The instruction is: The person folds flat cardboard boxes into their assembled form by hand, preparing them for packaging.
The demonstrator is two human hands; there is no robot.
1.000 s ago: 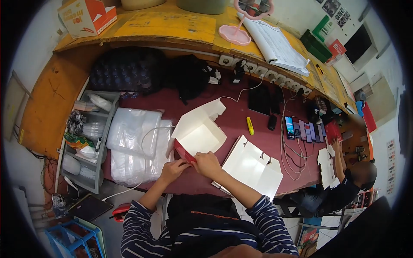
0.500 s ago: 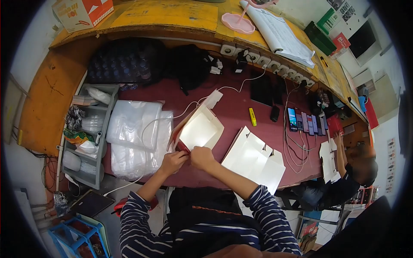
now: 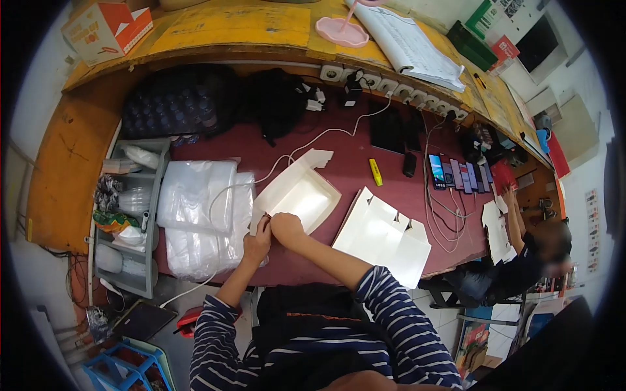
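Observation:
A partly folded white carton (image 3: pixel 306 197) sits on the dark red tabletop (image 3: pixel 342 146) with its lid flap raised at the back. My left hand (image 3: pixel 257 242) pinches the carton's near left corner. Right beside it, my right hand (image 3: pixel 287 228) is closed at the same corner, its fingertips hidden from view. To the right lies a stack of flat white carton sheets (image 3: pixel 381 236) with slotted edges. Clear plastic bags (image 3: pixel 202 208) are piled to the left of the carton.
A yellow marker (image 3: pixel 375 172) and several phones (image 3: pixel 456 174) with cables lie to the right. A grey organiser tray (image 3: pixel 153 195) stands at the left. A white cable crosses the bags. Another person (image 3: pixel 521 260) sits at the far right.
The camera view has shifted slightly. The carton has turned a little and its wall by my hands stands differently. My right hand has moved left and up, and my left hand is more upright.

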